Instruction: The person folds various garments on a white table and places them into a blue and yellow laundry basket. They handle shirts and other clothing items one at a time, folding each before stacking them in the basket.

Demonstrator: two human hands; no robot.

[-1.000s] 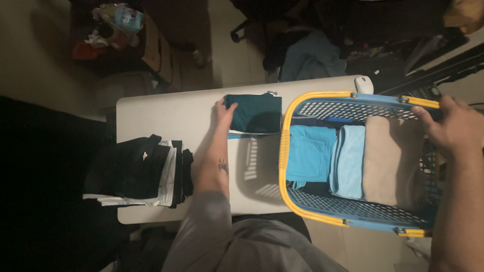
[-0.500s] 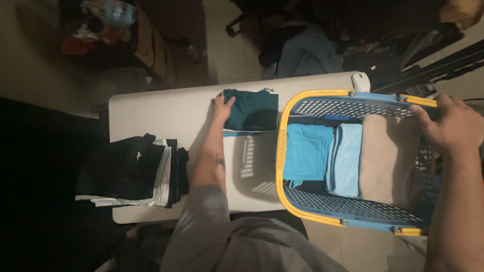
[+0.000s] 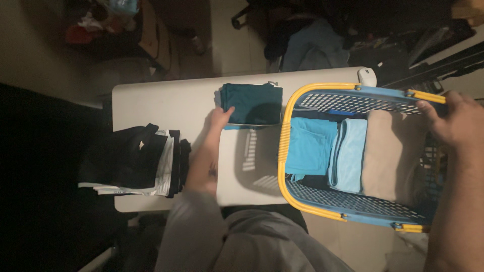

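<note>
Left hand (image 3: 220, 119) lies flat, fingers together, on the edge of the folded teal garment (image 3: 252, 103) at the white table's (image 3: 166, 100) far side; right hand (image 3: 454, 123) curls round the blue-and-yellow laundry basket's (image 3: 322, 214) rim; black-and-white clothes pile (image 3: 133, 161) sits well apart.

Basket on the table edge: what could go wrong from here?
1. The basket overhangs the white table while the right hand grips only its far rim; it could tip and spill the folded clothes.
2. The left hand rests on the folded teal garment; dragging might undo the fold.
3. The dark clothes stack overhangs the table's side and might slide off.
</note>
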